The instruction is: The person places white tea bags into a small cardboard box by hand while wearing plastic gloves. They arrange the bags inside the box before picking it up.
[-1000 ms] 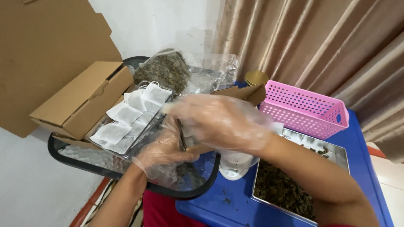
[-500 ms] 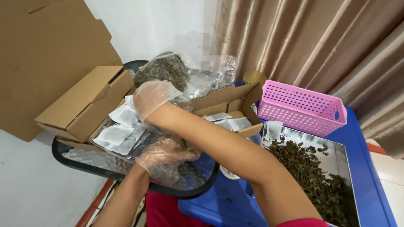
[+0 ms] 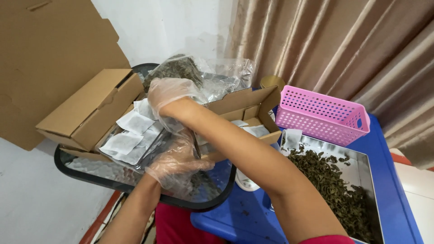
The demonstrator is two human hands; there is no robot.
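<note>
My right hand (image 3: 168,96), in a clear plastic glove, reaches across to the left onto a pile of white sachets (image 3: 129,135). Its fingers curl down over the top sachets, and their grip is hidden. The sachets lie on a black-rimmed tray (image 3: 90,180). My left hand (image 3: 177,162), also gloved, sits lower over the same tray, under my right forearm. Its fingers are closed around a thin dark stick (image 3: 195,143) that stands up from the fist.
A shut cardboard box (image 3: 88,108) rests on the tray's left. An open cardboard box (image 3: 246,105) and a clear bag of dried leaves (image 3: 181,70) stand behind. A pink basket (image 3: 322,113) and a metal tray of dried leaves (image 3: 337,180) sit on the blue table (image 3: 393,176).
My right hand left my left hand and swung left and back to the pile of sachets. My left hand stayed over the tray. The view shifted, so the metal tray now shows.
</note>
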